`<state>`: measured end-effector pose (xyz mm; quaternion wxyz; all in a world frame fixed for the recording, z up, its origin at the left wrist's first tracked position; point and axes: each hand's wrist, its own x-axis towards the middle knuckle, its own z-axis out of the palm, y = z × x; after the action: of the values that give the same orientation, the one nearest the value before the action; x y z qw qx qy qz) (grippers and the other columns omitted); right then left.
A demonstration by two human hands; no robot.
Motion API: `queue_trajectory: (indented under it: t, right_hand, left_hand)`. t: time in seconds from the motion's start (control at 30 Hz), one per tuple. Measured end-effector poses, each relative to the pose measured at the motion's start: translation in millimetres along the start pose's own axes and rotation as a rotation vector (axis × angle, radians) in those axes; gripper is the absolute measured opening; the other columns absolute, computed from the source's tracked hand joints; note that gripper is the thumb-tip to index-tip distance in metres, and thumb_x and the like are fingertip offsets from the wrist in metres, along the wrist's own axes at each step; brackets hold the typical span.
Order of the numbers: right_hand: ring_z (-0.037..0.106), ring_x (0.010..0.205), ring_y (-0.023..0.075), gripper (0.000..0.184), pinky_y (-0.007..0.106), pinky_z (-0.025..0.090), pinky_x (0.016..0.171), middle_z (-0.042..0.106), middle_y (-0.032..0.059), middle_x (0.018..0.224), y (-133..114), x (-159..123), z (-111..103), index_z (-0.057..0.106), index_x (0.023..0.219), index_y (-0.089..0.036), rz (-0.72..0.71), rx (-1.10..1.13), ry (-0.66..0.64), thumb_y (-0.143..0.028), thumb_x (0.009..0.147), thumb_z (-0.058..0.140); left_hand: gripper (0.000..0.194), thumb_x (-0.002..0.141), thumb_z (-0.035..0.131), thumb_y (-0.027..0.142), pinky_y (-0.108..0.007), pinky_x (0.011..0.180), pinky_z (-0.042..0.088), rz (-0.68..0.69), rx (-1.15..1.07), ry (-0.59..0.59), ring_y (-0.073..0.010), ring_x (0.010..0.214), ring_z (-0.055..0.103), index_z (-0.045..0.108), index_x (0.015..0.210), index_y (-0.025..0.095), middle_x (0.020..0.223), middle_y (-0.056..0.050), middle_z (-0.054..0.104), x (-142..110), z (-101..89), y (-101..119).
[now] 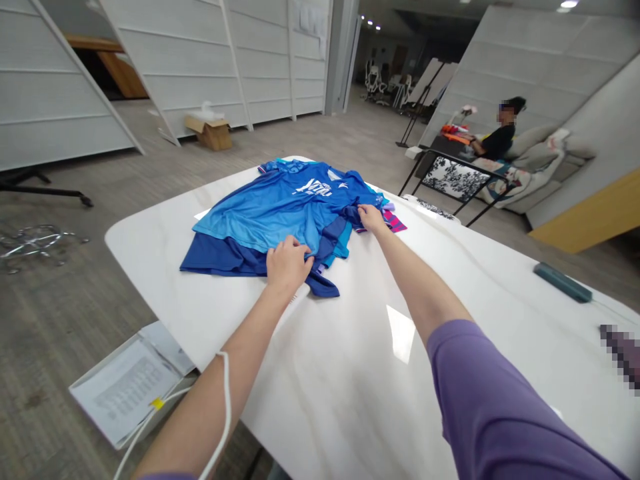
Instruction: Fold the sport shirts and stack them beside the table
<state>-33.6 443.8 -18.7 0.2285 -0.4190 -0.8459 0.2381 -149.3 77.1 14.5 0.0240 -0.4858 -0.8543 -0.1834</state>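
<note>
A blue T-shirt (260, 213) with white lettering on its chest lies spread on top of other garments at the far part of the white table. My left hand (287, 263) is at its near hem, fingers curled and closed on the fabric. Farther out, my right hand (371, 217) pinches the dark blue sleeve at the shirt's right side. Beneath the shirt, a dark blue garment (220, 257) shows along the near edge. Teal cloth (343, 245) and a pink striped piece (396, 220) stick out on the right.
The glossy white table (330, 373) reaches toward me. A dark green case (563, 282) lies at its right. A white cable (226, 393) crosses my left forearm. On the floor are an open box with papers (135, 387) and a cardboard box (210, 132). A person (500, 137) sits at back right.
</note>
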Motion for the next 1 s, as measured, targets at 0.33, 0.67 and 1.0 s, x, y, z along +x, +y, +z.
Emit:
queue_trajectory:
  t: [0.33, 0.67, 1.0]
  right_hand:
    - [0.077, 0.114, 0.0308, 0.038, 0.053, 0.062, 0.116, 0.081, 0.0141, 0.128, 2, 0, -32, 0.077, 0.122, -0.018, -0.039, 0.091, 0.173, -0.047, 0.097, 0.077]
    - [0.066, 0.116, 0.0346, 0.035, 0.049, 0.061, 0.107, 0.066, 0.0169, 0.132, 40, -87, -119, 0.080, 0.127, -0.019, -0.226, -0.298, 0.195, -0.023, 0.094, 0.069]
    - [0.070, 0.126, 0.0318, 0.041, 0.049, 0.062, 0.115, 0.068, 0.0157, 0.143, 201, -346, -276, 0.083, 0.133, -0.024, -0.179, -0.478, 0.050, -0.023, 0.102, 0.056]
  left_hand:
    - [0.027, 0.094, 0.086, 0.050, -0.036, 0.090, 0.053, -0.223, -0.589, -0.050, -0.0254, 0.097, 0.076, 0.084, 0.098, 0.023, 0.104, -0.005, 0.086, 15, -0.4, -12]
    - [0.013, 0.109, 0.071, 0.038, -0.040, 0.096, 0.047, 0.254, -0.225, -0.099, -0.0278, 0.100, 0.079, 0.075, 0.106, 0.026, 0.094, -0.003, 0.085, -75, -69.5, 80]
    - [0.006, 0.103, 0.071, 0.033, -0.033, 0.076, 0.048, 0.637, -0.526, -0.807, -0.0227, 0.090, 0.080, 0.072, 0.106, 0.028, 0.093, 0.001, 0.085, -264, -28.6, 251]
